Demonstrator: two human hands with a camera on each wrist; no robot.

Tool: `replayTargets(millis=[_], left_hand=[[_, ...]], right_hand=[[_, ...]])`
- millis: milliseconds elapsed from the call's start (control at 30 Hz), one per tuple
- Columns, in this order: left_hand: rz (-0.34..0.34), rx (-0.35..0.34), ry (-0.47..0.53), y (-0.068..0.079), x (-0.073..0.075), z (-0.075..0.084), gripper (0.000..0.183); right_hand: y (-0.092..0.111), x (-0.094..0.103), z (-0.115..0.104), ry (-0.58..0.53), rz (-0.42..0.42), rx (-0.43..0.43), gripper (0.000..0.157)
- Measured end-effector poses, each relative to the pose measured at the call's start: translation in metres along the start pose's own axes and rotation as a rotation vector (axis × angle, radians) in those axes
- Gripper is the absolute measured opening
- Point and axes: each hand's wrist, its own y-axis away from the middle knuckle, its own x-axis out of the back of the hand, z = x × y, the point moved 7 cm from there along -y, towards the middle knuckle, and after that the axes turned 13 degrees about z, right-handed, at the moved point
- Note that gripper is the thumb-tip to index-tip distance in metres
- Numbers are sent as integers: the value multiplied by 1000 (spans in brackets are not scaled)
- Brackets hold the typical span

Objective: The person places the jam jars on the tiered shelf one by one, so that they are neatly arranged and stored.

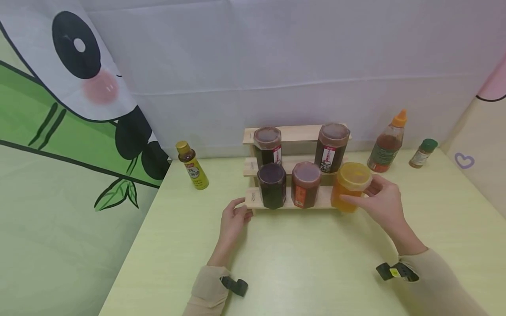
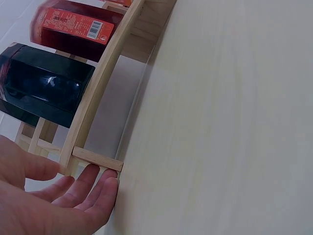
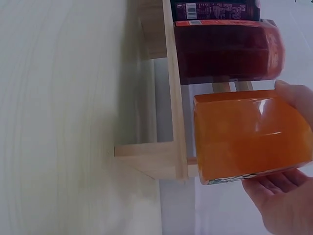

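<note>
A three-step wooden rack [image 1: 253, 197] stands on the table, with dark jars on its steps. My left hand [image 1: 234, 219] holds the rack's left end at the bottom step; in the left wrist view its thumb [image 2: 41, 167] lies by the front strip and its fingers [image 2: 100, 196] by the end leg. At the right end of the bottom step, my right hand [image 1: 381, 199] grips a honey jar [image 1: 343, 197] with a yellow lid, thumb and fingers on opposite sides. Beside it stand a red-brown jar [image 1: 305, 184] and a dark jar [image 1: 272, 186].
Higher on the rack are two dark jars with pale lids, one left [image 1: 267, 145] and one right [image 1: 331, 147]. A yellow-capped bottle [image 1: 192, 166] stands left. At right are an orange-capped sauce bottle [image 1: 387, 147] and a small green-capped bottle [image 1: 423, 153]. A cloth wall [image 1: 276, 57] is behind.
</note>
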Motion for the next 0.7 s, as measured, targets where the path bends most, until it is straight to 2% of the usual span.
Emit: replayTargets(millis=[233, 533, 667, 700], left_hand=[[-27, 18, 19, 1, 0, 2, 34], [-26, 30, -9, 17, 1, 31, 33], [-23, 30, -3, 18, 1, 32, 33], [-20, 27, 1, 15, 1, 27, 33]], right_hand=[[-1, -11, -1, -11, 21, 7, 68], [-2, -21, 2, -40, 22, -7, 68], [-3, -22, 4, -51, 20, 0, 68], [-3, -22, 4, -55, 20, 0, 68]])
